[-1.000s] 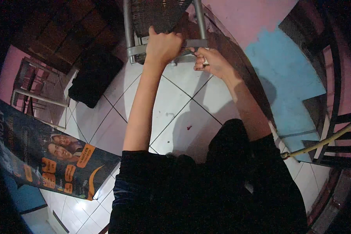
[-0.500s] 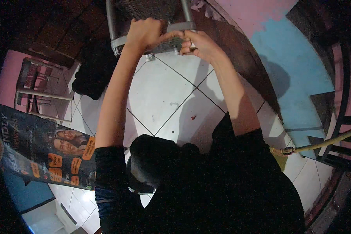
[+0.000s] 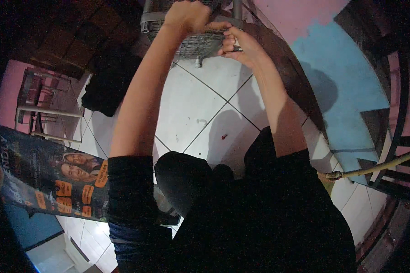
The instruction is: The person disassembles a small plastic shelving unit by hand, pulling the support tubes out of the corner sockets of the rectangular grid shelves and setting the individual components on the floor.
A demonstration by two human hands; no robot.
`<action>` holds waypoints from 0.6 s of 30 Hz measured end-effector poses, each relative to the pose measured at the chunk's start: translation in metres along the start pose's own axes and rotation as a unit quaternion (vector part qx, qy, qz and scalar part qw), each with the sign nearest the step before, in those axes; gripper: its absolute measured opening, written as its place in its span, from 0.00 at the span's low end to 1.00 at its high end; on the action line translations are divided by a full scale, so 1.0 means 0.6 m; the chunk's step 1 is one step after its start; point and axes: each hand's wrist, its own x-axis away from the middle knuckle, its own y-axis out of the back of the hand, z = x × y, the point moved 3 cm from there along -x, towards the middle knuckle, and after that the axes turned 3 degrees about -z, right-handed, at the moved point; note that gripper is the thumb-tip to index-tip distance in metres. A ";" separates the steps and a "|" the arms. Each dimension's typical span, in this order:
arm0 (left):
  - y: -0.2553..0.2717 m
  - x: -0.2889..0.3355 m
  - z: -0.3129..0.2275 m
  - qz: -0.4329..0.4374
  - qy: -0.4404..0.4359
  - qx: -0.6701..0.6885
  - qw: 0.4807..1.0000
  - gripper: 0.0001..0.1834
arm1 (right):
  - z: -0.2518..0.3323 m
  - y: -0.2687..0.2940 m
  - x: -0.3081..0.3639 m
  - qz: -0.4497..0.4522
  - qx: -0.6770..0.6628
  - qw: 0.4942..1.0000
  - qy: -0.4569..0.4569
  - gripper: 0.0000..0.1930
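Note:
At the top centre a wire mesh rack (image 3: 198,45) with a grey tube frame stands tilted above the floor, a small foot under its lower edge. My left hand (image 3: 187,16) is closed in front of its frame, knuckles up, with a digit stretched toward my right hand. What that hand grips is hidden. My right hand (image 3: 245,48) is beside the rack's right side, its fingers curled and its fingertips meeting the left hand's stretched digit. Something small and pale shows among the right fingers, too small to name.
White floor tiles (image 3: 191,104) lie below my arms. A dark printed banner (image 3: 45,177) spreads at the left, near a dark cloth-like heap (image 3: 105,91). A pink and blue wall (image 3: 351,86) rises at the right, with a yellowish pole (image 3: 373,167) nearby.
The rack has shifted away and to the right, and its tilt has changed, showing more of its mesh. Both hands have moved farther away and slightly right with it.

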 end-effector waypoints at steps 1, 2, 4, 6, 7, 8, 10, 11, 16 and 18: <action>-0.008 -0.003 -0.007 -0.037 -0.021 -0.042 0.998 0.39 | 0.003 0.000 0.004 -0.001 -0.001 1.000 0.001 0.08; -0.014 -0.007 -0.012 -0.074 -0.041 -0.084 0.993 0.36 | 0.006 0.005 0.009 -0.057 0.103 0.993 0.022 0.08; -0.015 -0.007 -0.013 -0.099 -0.022 -0.073 0.992 0.37 | 0.013 -0.006 0.021 -0.117 0.201 0.972 0.040 0.08; -0.014 0.003 0.000 -0.124 0.002 -0.065 0.990 0.38 | 0.015 -0.025 0.018 -0.144 0.293 0.944 0.049 0.08; -0.015 0.011 0.012 -0.107 0.002 -0.058 0.993 0.38 | 0.007 -0.030 0.012 -0.142 0.291 0.945 0.049 0.08; -0.015 0.018 0.024 -0.089 0.002 -0.052 0.995 0.38 | -0.004 -0.038 0.006 -0.110 0.243 0.962 0.060 0.09; -0.018 0.026 0.045 -0.120 0.007 -0.059 0.991 0.39 | -0.015 -0.053 -0.005 -0.074 0.196 0.976 0.067 0.10; -0.018 0.030 0.055 -0.150 0.009 -0.065 0.986 0.38 | -0.018 -0.062 -0.015 -0.045 0.117 0.991 0.047 0.10; -0.019 0.042 0.059 -0.154 0.023 -0.065 0.986 0.38 | -0.018 -0.075 -0.008 -0.058 0.195 0.979 0.026 0.10; -0.025 0.042 0.060 -0.155 0.015 -0.052 0.986 0.38 | -0.011 -0.074 -0.002 -0.149 0.322 0.933 0.056 0.09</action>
